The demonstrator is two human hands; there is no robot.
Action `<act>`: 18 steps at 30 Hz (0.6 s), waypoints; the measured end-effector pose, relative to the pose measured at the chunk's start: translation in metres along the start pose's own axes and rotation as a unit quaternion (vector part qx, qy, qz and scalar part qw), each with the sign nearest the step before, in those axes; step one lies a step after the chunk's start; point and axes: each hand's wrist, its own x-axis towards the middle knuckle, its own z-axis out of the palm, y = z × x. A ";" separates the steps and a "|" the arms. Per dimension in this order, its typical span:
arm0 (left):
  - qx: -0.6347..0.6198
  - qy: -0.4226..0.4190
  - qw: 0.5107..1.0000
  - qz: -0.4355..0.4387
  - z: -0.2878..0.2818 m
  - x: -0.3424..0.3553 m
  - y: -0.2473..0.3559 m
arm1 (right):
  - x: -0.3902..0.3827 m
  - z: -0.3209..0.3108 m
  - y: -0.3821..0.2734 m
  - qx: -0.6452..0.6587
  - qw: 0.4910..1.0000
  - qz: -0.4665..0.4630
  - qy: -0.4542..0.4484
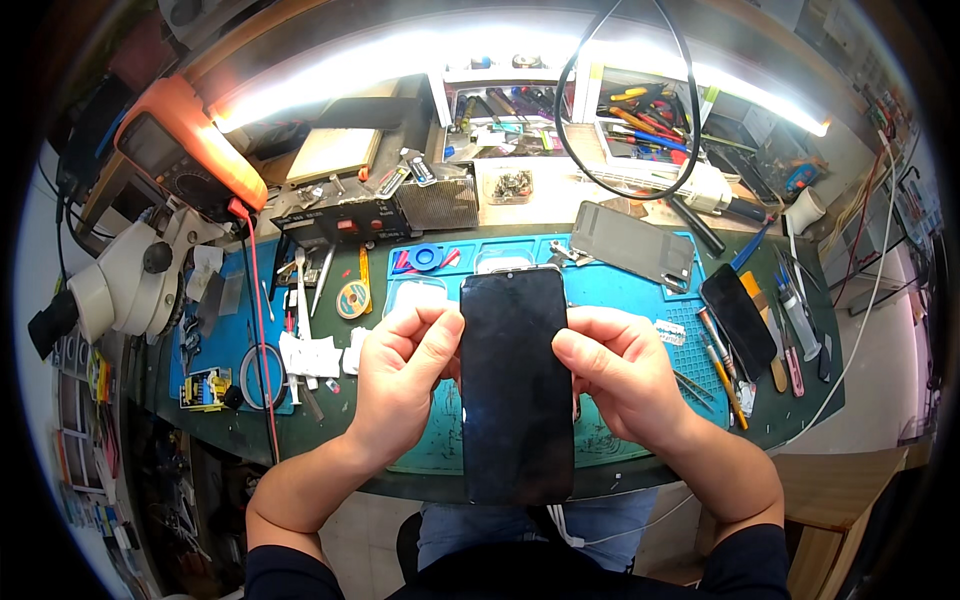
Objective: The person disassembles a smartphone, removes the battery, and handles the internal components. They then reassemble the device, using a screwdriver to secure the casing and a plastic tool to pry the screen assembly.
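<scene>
Above blue mat (pixel 440 440), left fingers (pixel 436 340) and right fingers (pixel 585 352) gripping phone (pixel 517 395), clear box (pixel 511 201) of metal bits (pixel 513 184)

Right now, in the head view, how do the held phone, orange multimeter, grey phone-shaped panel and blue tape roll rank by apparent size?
Largest to smallest:
Held phone, probably enlarged by being nearer the camera
Orange multimeter
Grey phone-shaped panel
Blue tape roll, clearly the smallest

One head-worn fisheye view looks down and forward, from close above, onto the workbench (pixel 768 415).
</scene>
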 end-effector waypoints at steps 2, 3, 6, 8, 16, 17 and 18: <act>0.003 0.001 1.000 0.003 0.000 -0.001 0.001 | 0.000 0.000 0.000 -0.005 1.000 -0.001 -0.002; 0.002 0.001 1.000 0.001 0.000 -0.001 0.001 | 0.000 0.000 0.000 -0.002 1.000 0.000 0.001; -0.001 0.001 1.000 -0.001 0.001 0.000 0.002 | 0.000 0.002 0.001 0.006 1.000 0.000 0.010; -0.003 0.001 1.000 -0.001 0.001 0.000 0.001 | 0.000 0.002 0.003 0.009 1.000 -0.004 0.017; 0.013 -0.016 0.999 0.033 0.001 -0.002 0.005 | 0.000 0.004 0.002 -0.001 0.999 -0.005 0.031; 0.010 -0.021 0.999 0.038 0.001 -0.002 0.004 | 0.000 0.004 0.002 -0.003 0.999 -0.005 0.033; 0.009 -0.026 0.999 0.044 0.000 -0.002 0.004 | -0.001 0.004 0.002 -0.002 0.999 -0.004 0.032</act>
